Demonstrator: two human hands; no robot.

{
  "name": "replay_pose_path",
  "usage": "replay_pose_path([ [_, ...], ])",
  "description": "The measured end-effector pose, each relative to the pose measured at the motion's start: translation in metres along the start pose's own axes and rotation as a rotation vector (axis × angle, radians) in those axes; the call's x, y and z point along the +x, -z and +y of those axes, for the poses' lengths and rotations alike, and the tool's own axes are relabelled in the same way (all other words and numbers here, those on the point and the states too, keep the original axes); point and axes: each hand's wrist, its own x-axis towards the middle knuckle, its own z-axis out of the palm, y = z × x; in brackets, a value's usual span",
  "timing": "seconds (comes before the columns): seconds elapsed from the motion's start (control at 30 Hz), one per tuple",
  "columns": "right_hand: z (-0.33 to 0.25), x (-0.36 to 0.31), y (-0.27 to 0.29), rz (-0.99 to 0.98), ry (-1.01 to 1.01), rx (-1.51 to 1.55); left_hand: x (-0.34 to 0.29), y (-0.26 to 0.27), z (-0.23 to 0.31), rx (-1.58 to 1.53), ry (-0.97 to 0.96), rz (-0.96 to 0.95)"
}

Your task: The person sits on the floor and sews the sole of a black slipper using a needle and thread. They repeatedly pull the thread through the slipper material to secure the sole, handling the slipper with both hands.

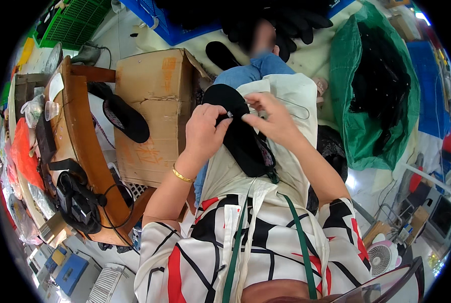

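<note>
A black cloth shoe (243, 146) lies across my lap on a pale apron (291, 166), its patterned lining showing at the opening. My left hand (205, 126) is closed at the shoe's left side, thumb and fingers pinched on its black fabric. A small shiny piece shows at those fingertips, too small to name. On the other side, my right hand (273, 118) has its thumb and fingers bent together close to the shoe; what they pinch is hidden. A thin dark line like thread (306, 112) loops over the apron beside the right hand.
Another black shoe (127, 120) hangs by a cardboard box (150, 111) on the left, next to a wooden table (92, 166). A green sack (344, 111) of black items stands right. Ahead are a blue crate (177, 34) and a loose black shoe (220, 55).
</note>
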Motion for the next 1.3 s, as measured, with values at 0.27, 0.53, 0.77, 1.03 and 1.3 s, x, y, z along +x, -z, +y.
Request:
replay_pose_path([
  [0.27, 0.010, 0.018, -0.020, -0.145, 0.184, -0.225, -0.011, -0.011, -0.016, 0.044, -0.137, 0.152],
  [0.53, 0.014, 0.016, -0.025, -0.172, -0.056, -0.133, -0.013, -0.006, -0.012, -0.203, 0.139, 0.065],
  [0.77, 0.004, 0.003, -0.018, -0.265, -0.084, -0.284, -0.001, -0.001, -0.011, -0.181, 0.213, 0.081],
  [1.03, 0.004, 0.002, 0.008, 0.111, 0.269, -0.840, 0.000, -0.007, 0.004, 0.184, -0.047, 0.060],
  [1.3, -0.016, 0.013, -0.054, 0.235, -0.066, 1.006, -0.003, -0.015, 0.007, 0.330, -0.002, 0.054],
])
